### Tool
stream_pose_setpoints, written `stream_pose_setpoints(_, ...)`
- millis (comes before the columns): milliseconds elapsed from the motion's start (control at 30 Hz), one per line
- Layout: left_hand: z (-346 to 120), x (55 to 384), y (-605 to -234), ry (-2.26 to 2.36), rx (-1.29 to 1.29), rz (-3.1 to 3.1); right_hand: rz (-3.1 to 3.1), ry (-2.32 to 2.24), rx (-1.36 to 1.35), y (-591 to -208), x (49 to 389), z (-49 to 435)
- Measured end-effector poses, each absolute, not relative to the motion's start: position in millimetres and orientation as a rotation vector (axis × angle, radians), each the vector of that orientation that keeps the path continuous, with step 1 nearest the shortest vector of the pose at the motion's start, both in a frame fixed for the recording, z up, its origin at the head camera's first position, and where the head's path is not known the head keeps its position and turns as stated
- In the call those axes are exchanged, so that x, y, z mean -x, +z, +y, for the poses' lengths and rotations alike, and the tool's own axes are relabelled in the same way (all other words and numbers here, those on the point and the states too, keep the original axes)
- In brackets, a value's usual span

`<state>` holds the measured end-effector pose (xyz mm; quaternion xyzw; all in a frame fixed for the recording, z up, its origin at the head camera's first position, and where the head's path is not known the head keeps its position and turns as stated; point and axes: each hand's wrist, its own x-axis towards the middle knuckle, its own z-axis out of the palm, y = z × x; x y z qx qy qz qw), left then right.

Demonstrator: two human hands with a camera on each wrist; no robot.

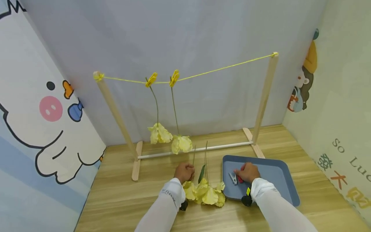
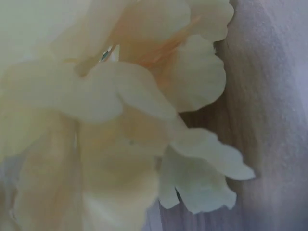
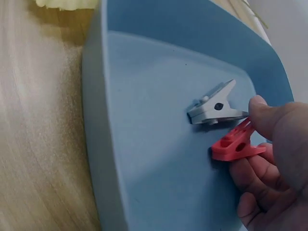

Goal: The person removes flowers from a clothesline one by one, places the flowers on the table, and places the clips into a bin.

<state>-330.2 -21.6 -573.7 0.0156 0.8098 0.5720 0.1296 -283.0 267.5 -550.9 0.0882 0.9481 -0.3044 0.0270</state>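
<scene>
Sleeves of white cloth [image 1: 157, 211] run forward from the near edge, each ending at a wrist with a small black device [image 1: 247, 200]. Yellow flowers [image 1: 211, 196] lie bunched on the wood-grained table [image 1: 116, 199], their petals thin, broad and ruffled, a smooth green leaf [image 1: 202, 174] among the slender stems. Just left of the bunch, the left hand [image 1: 184, 172] is turned inward, fingers curled, in a narrow pinch on one flower's stem [image 1: 194, 155]; its wrist view shows mostly blurred petals.

The right hand [image 1: 248, 173] reaches down into a blue-grey tray [image 1: 276, 177] with rounded corners and upright walls. Its thumb and fingers close narrowly on the handles of a red clip [image 3: 236, 144], low over the tray floor. Just beside that lies a grey clip [image 3: 214, 108], hard and angular, its handles splayed.

Beyond stands a frame: pale, flat wooden posts [image 1: 265, 96] on slatlike feet, joined by a round white rod [image 1: 220, 147]. Yellow string [image 1: 220, 68] spans the tops, where two yellow clips [image 1: 174, 78] hold two upside-down flowers [image 1: 159, 133] by thin stems. Farthest back hangs softly creased grey cloth [image 1: 203, 32].
</scene>
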Motion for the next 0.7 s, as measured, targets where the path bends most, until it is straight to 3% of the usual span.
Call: stream_pose_setpoints(700,-17.3,334.8,-576.6,1.628,-0.057,2.472,2.981,-0.858,-0.249,-560.8,285.4,262.1)
